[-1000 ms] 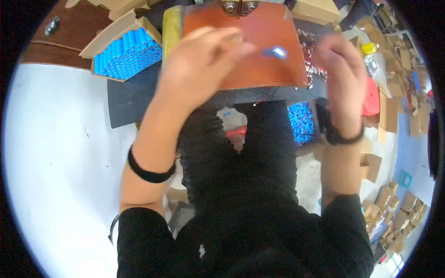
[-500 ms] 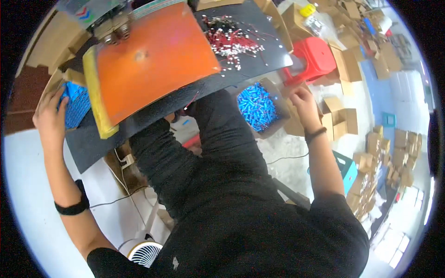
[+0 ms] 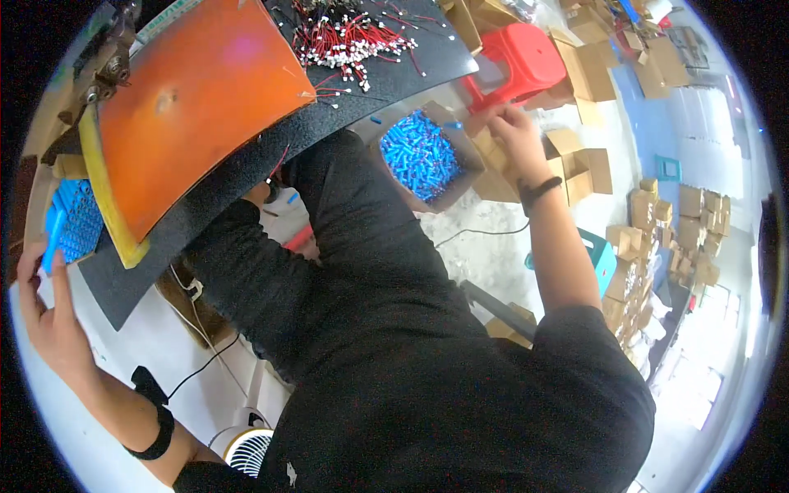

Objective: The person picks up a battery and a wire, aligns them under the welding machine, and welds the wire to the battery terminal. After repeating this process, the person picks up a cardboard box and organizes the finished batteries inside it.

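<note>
At the far left, my left hand (image 3: pixel 56 316) is closed on a blue cylindrical cell (image 3: pixel 55 232), held upright between fingers and thumb. Just beyond it, a carton holds rows of blue cells (image 3: pixel 80 218). On the other side, my right hand (image 3: pixel 518 135) hovers with curled fingers; whether anything is in them is hidden. An open cardboard box (image 3: pixel 460 179) full of loose blue cells (image 3: pixel 419 156) is below and left of that hand. Between hand and box is a blurred blue cell (image 3: pixel 454 126), apparently in the air. Another blue cell (image 3: pixel 376 120) shows beside the box's far left corner.
An orange sheet (image 3: pixel 189 107) with a yellow edge covers much of the black table (image 3: pixel 341 107). Red and black wires with white connectors (image 3: pixel 353 41) are piled behind. A red stool (image 3: pixel 526 62) is beyond the box, and cartons (image 3: pixel 575 164) crowd the right.
My view has shifted, so the table sits further left. My left hand has drawn back from the carton with a cell. Two separate cells now show near the box.
</note>
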The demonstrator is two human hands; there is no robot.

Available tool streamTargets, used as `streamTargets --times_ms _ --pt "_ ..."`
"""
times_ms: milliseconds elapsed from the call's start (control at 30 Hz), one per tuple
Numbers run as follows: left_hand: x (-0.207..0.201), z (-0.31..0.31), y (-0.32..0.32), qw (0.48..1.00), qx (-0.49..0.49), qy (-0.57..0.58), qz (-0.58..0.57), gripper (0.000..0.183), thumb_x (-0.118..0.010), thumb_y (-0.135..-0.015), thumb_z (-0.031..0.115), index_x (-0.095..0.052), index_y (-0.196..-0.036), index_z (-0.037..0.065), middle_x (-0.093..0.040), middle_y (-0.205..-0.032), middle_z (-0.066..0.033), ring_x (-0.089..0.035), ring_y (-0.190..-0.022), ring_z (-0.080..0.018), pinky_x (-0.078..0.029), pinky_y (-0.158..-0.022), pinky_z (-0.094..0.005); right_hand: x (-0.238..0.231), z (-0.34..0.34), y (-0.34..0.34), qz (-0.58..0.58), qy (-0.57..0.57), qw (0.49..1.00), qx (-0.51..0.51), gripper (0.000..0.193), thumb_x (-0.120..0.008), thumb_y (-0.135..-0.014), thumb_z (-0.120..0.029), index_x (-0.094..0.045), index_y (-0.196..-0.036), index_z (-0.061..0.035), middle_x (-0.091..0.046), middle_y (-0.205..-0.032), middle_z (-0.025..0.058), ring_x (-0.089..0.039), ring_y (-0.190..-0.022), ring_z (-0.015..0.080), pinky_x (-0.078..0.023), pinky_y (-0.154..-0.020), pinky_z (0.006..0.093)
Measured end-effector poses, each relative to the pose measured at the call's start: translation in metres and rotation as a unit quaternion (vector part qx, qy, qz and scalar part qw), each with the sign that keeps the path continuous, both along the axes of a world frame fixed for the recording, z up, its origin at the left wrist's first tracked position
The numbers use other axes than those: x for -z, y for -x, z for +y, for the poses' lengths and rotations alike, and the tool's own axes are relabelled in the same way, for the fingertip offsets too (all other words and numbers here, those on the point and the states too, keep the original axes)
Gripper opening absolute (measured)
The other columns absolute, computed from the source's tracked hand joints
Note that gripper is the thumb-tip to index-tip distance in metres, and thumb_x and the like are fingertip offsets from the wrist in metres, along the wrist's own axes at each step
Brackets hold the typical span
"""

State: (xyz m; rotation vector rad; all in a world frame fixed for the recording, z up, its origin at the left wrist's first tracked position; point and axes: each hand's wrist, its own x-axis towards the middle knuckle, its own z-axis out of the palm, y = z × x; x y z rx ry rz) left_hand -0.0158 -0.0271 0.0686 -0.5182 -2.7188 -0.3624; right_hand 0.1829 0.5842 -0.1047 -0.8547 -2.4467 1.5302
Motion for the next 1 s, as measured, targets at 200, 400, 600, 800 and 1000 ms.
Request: streamTargets --times_ms 200,400,600,800,1000 --pt "0.021 0.118 -0.020 0.987 0.158 0.028 -0.029 0.023 -0.060 -0.094 0.014 -0.062 -0.114 0.003 -0.064 -0.111 -0.0115 -0.059 -0.100 -0.0252 -0.040 -0.097 -0.0362 -0.002 0.002 -0.008 -0.004 0.007 1.000 -0.006 0.012 -0.059 -0.086 -0.009 -0.063 -0.091 0.0002 -0.063 -0.079 0.0028 -0.058 -0.073 0.0102 -0.047 -0.068 0.0251" --pt "0.017 0.151 -0.021 0.979 0.084 0.090 -0.164 0.031 -0.061 -0.090 0.009 -0.060 -0.120 0.002 -0.065 -0.110 -0.0144 -0.062 -0.094 -0.0253 -0.047 -0.085 -0.0319 0.010 0.011 -0.006 -0.032 -0.278 0.960 -0.027 0.020 -0.062 -0.082 -0.011 -0.063 -0.099 -0.0002 -0.065 -0.089 0.0149 -0.064 -0.078 0.0274 -0.051 -0.074 0.0361" --pt "0.044 0.165 -0.017 0.977 0.060 -0.161 -0.130 0.027 -0.066 -0.088 0.008 -0.060 -0.114 0.002 -0.063 -0.096 -0.0088 -0.061 -0.085 -0.0167 -0.047 -0.083 -0.0307 -0.031 -0.030 0.110 0.136 -0.339 0.922 -0.126 0.026 -0.066 -0.085 -0.016 -0.067 -0.108 -0.0047 -0.063 -0.098 0.0125 -0.062 -0.088 0.0255 -0.050 -0.081 0.0347" --pt "0.062 0.183 -0.011 0.943 0.057 -0.293 -0.147 0.029 -0.070 -0.087 0.005 -0.059 -0.114 0.000 -0.061 -0.098 -0.0044 -0.057 -0.091 -0.0114 -0.047 -0.083 -0.0253 -0.032 -0.016 0.179 0.114 -0.509 0.798 -0.301 0.024 -0.066 -0.085 -0.019 -0.069 -0.107 -0.0119 -0.062 -0.102 0.0122 -0.059 -0.099 0.0319 -0.049 -0.085 0.0386" --pt "0.057 0.183 -0.010 0.934 0.026 -0.307 -0.179 0.028 -0.070 -0.086 0.005 -0.061 -0.112 0.000 -0.061 -0.099 -0.0037 -0.055 -0.088 -0.0099 -0.047 -0.079 -0.0235 -0.100 -0.028 0.174 0.067 -0.460 0.821 -0.331 0.017 -0.063 -0.087 -0.017 -0.070 -0.099 -0.0067 -0.066 -0.099 0.0094 -0.063 -0.093 0.0298 -0.051 -0.081 0.0368"
